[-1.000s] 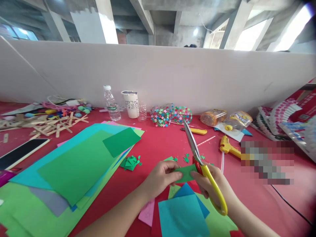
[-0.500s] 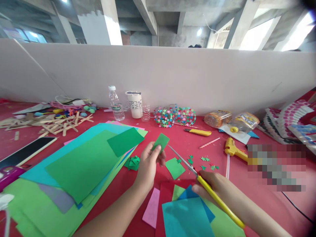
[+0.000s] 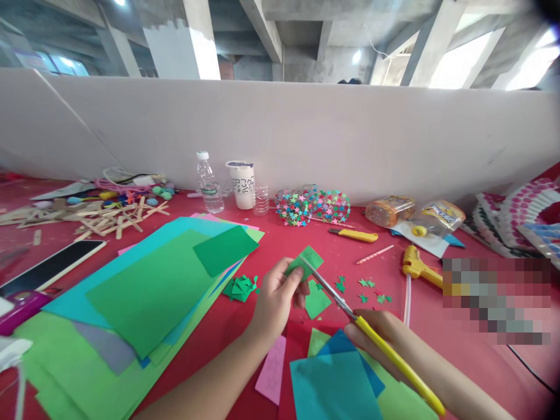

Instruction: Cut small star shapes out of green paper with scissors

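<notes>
Pinched between thumb and fingers of my left hand [image 3: 280,297] is a small rectangle of green paper [image 3: 311,256]. My right hand [image 3: 380,329] grips a pair of yellow-handled scissors [image 3: 394,361], whose blades point up and left and lie against the green paper. Whether the blades are apart is hard to tell. Under my hands lies a green paper square [image 3: 317,300]. Small green paper stars [image 3: 340,284] are scattered right of the blades. A pile of green paper pieces [image 3: 240,288] sits left of my left hand.
Large coloured sheets [image 3: 149,291] cover the left side, beside a phone [image 3: 52,265]. A water bottle [image 3: 210,184], a cup [image 3: 242,184] and star-covered bottles [image 3: 312,206] stand along the partition. A utility knife [image 3: 354,235] and a yellow glue gun [image 3: 415,265] lie right. Blue sheets [image 3: 335,382] lie in front.
My left hand has moved right with the green paper, and the paper has turned flatter. The scissor blades, formerly apart from the paper, now meet it.
</notes>
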The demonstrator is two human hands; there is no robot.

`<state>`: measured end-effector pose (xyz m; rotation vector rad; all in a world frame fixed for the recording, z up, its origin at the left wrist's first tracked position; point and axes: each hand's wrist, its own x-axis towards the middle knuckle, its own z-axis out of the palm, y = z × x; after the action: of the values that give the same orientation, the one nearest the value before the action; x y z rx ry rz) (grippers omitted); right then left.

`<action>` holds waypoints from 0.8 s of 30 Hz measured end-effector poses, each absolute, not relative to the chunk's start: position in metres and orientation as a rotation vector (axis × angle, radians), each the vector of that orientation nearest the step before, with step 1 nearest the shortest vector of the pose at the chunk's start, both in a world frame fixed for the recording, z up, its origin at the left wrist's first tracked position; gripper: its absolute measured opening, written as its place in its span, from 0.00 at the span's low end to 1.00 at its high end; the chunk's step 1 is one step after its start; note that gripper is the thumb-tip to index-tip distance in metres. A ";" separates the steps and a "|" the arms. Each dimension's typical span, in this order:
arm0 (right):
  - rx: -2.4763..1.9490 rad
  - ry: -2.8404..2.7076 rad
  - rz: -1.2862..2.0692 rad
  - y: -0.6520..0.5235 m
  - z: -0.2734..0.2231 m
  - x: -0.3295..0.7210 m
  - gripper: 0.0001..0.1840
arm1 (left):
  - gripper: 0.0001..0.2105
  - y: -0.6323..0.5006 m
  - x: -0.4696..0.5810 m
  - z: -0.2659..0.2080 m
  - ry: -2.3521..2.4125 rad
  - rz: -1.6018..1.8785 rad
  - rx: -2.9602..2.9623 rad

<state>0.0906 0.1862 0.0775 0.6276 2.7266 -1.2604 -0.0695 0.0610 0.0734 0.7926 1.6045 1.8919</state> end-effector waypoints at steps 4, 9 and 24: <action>0.658 2.712 -1.271 0.186 0.077 0.088 0.25 | 0.10 0.061 -0.071 0.072 1.605 1.882 0.787; 0.656 2.702 -1.251 0.187 0.072 0.086 0.24 | 0.10 0.062 -0.073 0.070 1.606 1.872 0.750; 0.773 2.769 -1.162 0.188 0.068 0.084 0.21 | 0.09 0.063 -0.077 0.070 1.489 1.850 0.663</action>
<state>0.0837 0.1882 0.0675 0.7727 2.7693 -1.1621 -0.0773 0.0627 0.0695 0.6633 1.4889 1.8504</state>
